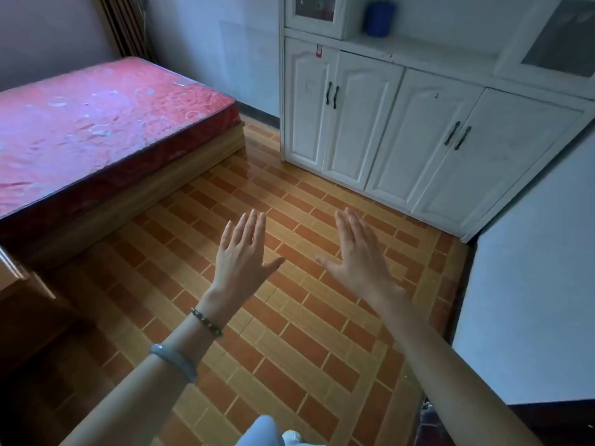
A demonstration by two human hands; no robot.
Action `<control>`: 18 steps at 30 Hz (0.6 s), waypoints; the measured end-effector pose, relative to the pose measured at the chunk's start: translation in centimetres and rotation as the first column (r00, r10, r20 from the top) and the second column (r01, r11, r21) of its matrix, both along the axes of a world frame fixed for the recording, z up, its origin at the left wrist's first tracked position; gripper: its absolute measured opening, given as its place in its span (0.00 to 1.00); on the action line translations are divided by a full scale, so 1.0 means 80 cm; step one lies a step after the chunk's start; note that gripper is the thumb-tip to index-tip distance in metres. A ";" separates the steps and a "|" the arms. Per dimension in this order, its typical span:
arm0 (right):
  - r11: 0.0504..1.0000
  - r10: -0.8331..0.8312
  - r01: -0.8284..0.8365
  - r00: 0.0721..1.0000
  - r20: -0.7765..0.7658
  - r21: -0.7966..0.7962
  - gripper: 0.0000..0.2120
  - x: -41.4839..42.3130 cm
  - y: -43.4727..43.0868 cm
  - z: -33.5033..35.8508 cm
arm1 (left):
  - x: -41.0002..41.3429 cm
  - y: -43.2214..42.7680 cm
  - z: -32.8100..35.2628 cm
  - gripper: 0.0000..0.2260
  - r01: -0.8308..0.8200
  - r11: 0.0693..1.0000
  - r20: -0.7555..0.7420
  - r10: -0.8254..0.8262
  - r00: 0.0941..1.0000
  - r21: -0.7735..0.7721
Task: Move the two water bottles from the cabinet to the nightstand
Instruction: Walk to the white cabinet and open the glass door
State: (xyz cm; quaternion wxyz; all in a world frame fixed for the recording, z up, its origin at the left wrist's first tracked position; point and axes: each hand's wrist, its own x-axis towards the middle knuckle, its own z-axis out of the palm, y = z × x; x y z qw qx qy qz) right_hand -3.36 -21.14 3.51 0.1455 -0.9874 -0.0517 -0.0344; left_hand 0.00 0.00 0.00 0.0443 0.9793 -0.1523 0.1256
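My left hand (243, 252) and my right hand (357, 252) are stretched out flat over the tiled floor, backs up, fingers extended, both holding nothing. A white cabinet (396, 123) stands ahead on the right, some way beyond my fingertips, with its lower doors closed. On its open shelf at the top stands a blue cylindrical object (379, 18), blurred, so I cannot tell what it is. No water bottle can be made out. A wooden piece of furniture (19, 284) is partly visible at the left edge beside the bed; I cannot tell whether it is the nightstand.
A bed with a red mattress (96, 117) fills the left side. Brick-patterned floor tiles (289, 317) lie between bed and cabinet. A pale wall corner (531, 268) juts in at the right. The cabinet's upper section has glass doors (314, 9).
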 end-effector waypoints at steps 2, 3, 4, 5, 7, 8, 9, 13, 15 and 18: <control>1.000 0.005 -0.006 0.998 0.063 0.014 0.40 0.013 -0.004 0.004 | 0.011 -0.003 0.008 0.41 0.001 0.999 0.039 0.001 0.999 -0.038; 1.000 0.002 -0.003 0.997 0.082 0.012 0.39 0.020 -0.006 0.008 | 0.018 -0.005 0.012 0.40 0.000 0.999 0.053 0.002 0.999 -0.045; 1.000 0.009 -0.011 0.996 0.090 0.025 0.39 0.026 -0.006 0.012 | 0.025 -0.007 0.018 0.40 -0.002 0.999 0.062 0.005 0.998 -0.044; 0.999 0.011 -0.015 0.995 0.095 0.041 0.39 0.035 -0.007 0.016 | 0.033 -0.009 0.021 0.39 0.001 0.998 0.064 0.003 0.998 -0.059; 0.998 0.016 -0.023 0.994 0.112 0.062 0.39 0.053 -0.006 0.022 | 0.049 -0.012 0.031 0.39 0.010 0.996 0.077 -0.003 0.997 -0.086; 0.998 0.019 -0.028 0.992 0.126 0.064 0.39 0.064 -0.006 0.026 | 0.060 -0.011 0.034 0.39 0.019 0.996 0.095 -0.010 0.995 -0.090; 0.998 0.020 -0.028 0.991 0.135 0.059 0.39 0.076 -0.005 0.028 | 0.072 -0.011 0.038 0.39 0.016 0.996 0.102 -0.007 0.995 -0.089; 0.998 0.016 -0.025 0.986 0.165 0.052 0.38 0.133 -0.001 0.030 | 0.126 -0.012 0.046 0.38 0.022 0.994 0.125 -0.008 0.992 -0.108; 1.000 0.003 -0.008 0.984 0.176 0.030 0.38 0.167 0.002 0.030 | 0.160 -0.013 0.048 0.38 0.026 0.992 0.134 -0.009 0.991 -0.120; 1.000 -0.004 0.000 0.984 0.179 0.022 0.37 0.223 0.006 0.032 | 0.218 -0.012 0.047 0.37 0.027 0.993 0.129 -0.011 0.992 -0.116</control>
